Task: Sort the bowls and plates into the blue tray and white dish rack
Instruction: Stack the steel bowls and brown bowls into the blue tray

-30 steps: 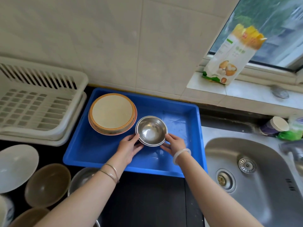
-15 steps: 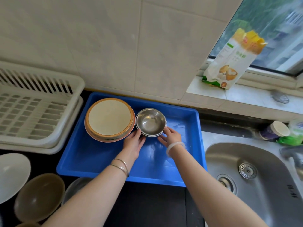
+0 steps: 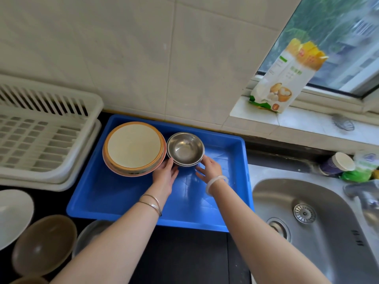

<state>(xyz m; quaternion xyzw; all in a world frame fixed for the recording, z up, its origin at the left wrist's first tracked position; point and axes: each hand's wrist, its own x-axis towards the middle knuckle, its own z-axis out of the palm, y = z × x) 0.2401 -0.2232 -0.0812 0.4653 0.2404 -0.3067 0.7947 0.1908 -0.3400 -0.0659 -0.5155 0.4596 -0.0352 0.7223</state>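
Observation:
The blue tray (image 3: 114,199) lies on the dark counter against the wall. In its far left corner sits a stack of plates (image 3: 134,148), cream with orange rims. Right beside them stands a nested stack of steel bowls (image 3: 185,148) on the tray floor. My left hand (image 3: 165,175) has its fingertips on the near left side of the steel bowls. My right hand (image 3: 209,170) touches their near right side, fingers spread. The white dish rack (image 3: 41,140) stands left of the tray with nothing in it.
On the counter at lower left are a white bowl (image 3: 12,216), a brown bowl (image 3: 43,242) and a steel bowl (image 3: 88,236) half hidden by my left arm. A steel sink (image 3: 307,222) lies to the right. A paper bag (image 3: 287,78) stands on the window sill.
Both hands slid the steel bowls from the tray's middle toward the wall, up beside the plates. Over the last half second the bowls stayed put.

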